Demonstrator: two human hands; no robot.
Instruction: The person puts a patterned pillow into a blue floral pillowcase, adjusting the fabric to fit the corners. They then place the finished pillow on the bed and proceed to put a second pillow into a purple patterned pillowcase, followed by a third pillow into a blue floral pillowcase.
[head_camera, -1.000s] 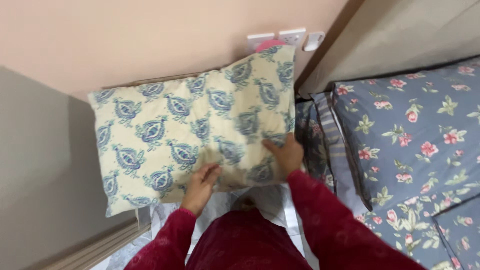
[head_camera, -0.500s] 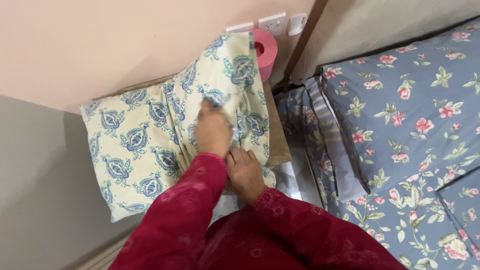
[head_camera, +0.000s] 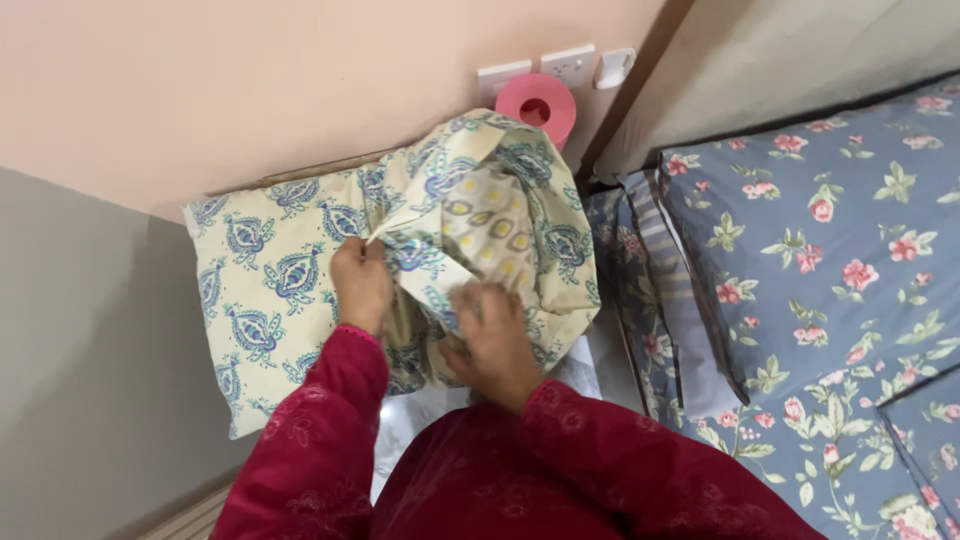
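Here we see the cream pillow with blue paisley print (head_camera: 270, 290) lying directly ahead of us on a low brown stand (head_camera: 300, 170) against the peach wall (head_camera: 250, 80), its long axis running left to right, the closed end reaching toward the stand's left edge and the open end bunched up toward the right edge. Starting at the left, our left hand (head_camera: 360, 285) sits near the middle of the pillow, fingers pinched shut on a folded-back flap of the pillowcase, holding that edge lifted. Just to the right of it, the case gapes open and shows the inner pillow (head_camera: 490, 220), pale with a yellow and grey pattern, pushing out of the mouth. Our right hand (head_camera: 495, 335) lies below that opening at the near edge of the pillow, fingers curled into the loose fabric of the case; it looks to be gripping cloth, though motion blur keeps us from seeing the fingertips clearly. Both hands are close to the open end, the right one nearer the mouth, the left one nearer the body of the pillow. Farther right, a pink roll (head_camera: 537, 103) stands against the wall behind the pillow's far corner, and beyond it lies the bed with a blue floral cover (head_camera: 820, 230).
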